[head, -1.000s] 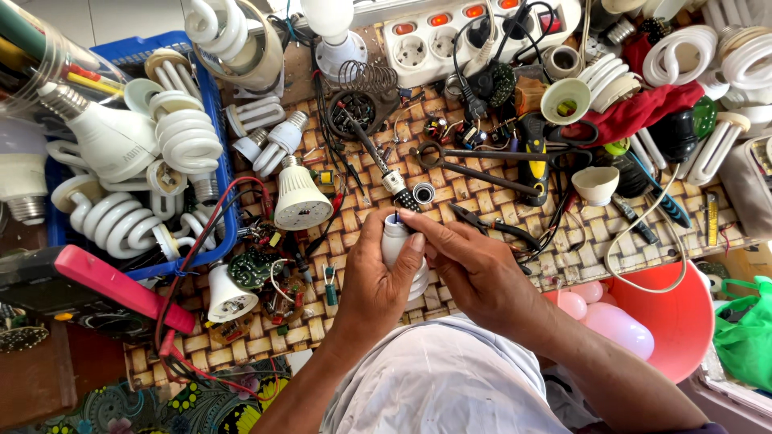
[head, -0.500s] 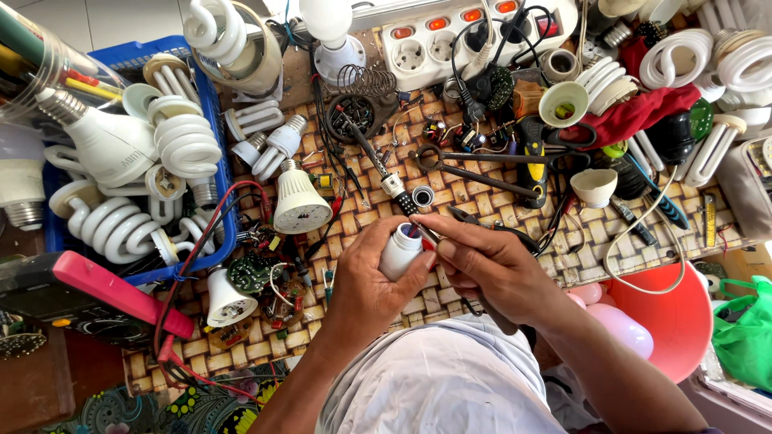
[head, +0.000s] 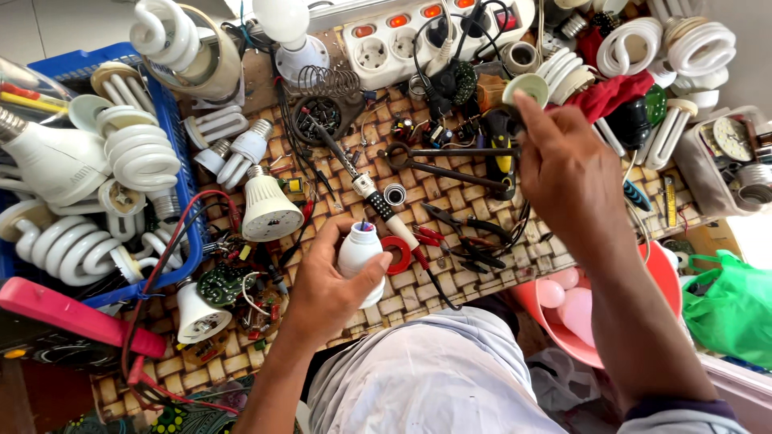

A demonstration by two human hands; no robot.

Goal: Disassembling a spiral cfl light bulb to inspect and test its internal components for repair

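Woven mat point(head: 450, 197) crowded with bulbs, pliers point(head: 450, 165) and a power strip point(head: 418, 32); left hand point(head: 330, 281) low over it, fingers wrapped around a white bulb base point(head: 359, 253), right hand point(head: 563, 169) raised, fingertips pinching a small cap point(head: 527, 84).

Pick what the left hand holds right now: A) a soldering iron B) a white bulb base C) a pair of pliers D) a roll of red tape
B: the left hand is wrapped around a white bulb base held upright over the woven mat, while the right hand reaches away toward a small round cap further back.
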